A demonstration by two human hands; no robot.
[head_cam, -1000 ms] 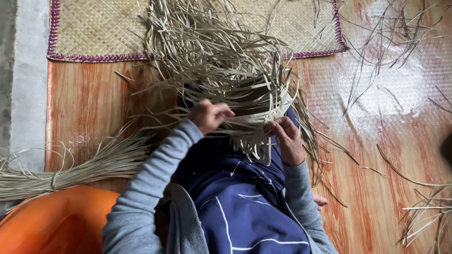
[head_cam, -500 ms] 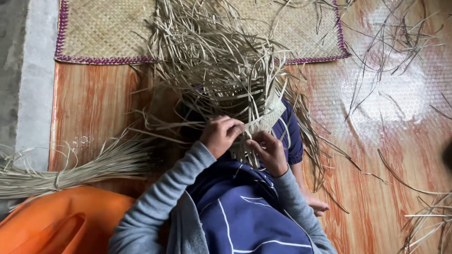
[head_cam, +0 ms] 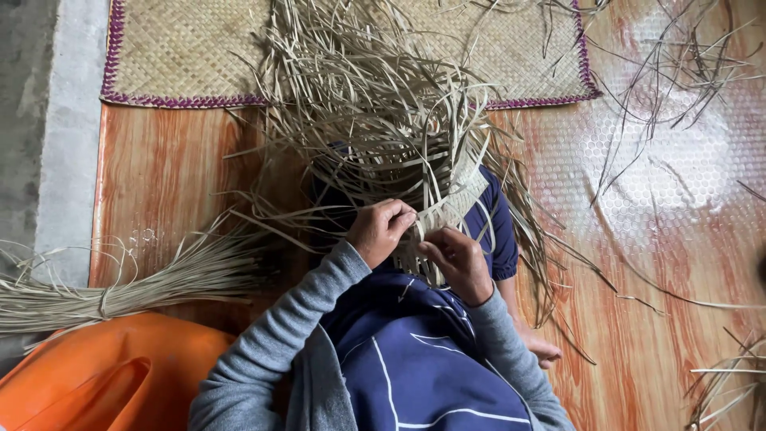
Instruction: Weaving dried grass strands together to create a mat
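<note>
While a tied bundle of dry strips lies on the wooden floor at far left, above an orange plastic seat, the work itself sits at the middle, over the person's lap. The left hand is curled nearly closed, its fingertips pinching the edge of the woven strip panel; just beside it the right hand is likewise half closed, thumb and fingers gripping the panel's lower edge from below. Loose strip ends fan up and outward from the panel, across a finished mat with purple edging. Farther right, stray strips lie scattered on a clear bubbled sheet. As I judge it, the dry ends could snap if bent sharply, the weave could slacken if either pinch loosens, and the tangled ends could make the fingers pick a wrong strip.
</note>
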